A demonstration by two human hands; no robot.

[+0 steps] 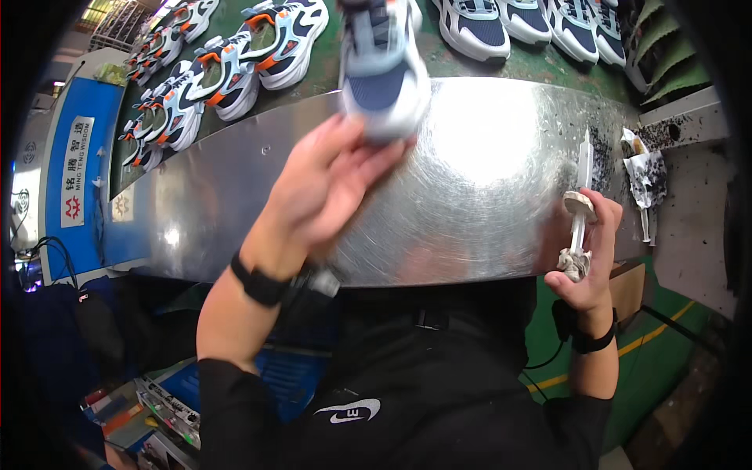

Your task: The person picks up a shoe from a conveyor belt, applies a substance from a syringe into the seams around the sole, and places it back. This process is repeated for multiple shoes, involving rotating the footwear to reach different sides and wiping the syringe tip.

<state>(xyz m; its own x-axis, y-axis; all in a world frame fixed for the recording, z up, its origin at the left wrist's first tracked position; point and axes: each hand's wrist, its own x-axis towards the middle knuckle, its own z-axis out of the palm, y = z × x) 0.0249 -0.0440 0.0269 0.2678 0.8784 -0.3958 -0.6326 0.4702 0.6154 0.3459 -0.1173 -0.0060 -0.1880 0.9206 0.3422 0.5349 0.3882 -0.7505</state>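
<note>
We find the left hand (325, 184) pinching one navy-and-white sneaker (381, 86) by its toe at the steel tabletop's (470, 235) far edge, presumably keeping the rest unobstructed. The right hand (593, 254) curls around one syringe (585, 164) near the right edge, presumably for thumb control. Beyond the far edge: four more sneakers (474, 35) rightward; orange-trimmed sneakers (294, 59) leftward, not reliably countable.

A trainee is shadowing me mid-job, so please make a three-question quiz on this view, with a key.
1. True or false: the left grip holds the navy, white and grey sneaker by its heel.
2. What is in the right grip: (a) a black brush, (b) a slim white syringe-like tool, (c) a red cup?
3. Fill in: the orange-trimmed sneakers stand toward the ____ of the worn, flat green surface.

Key: 1. False; 2. b; 3. left.
</note>
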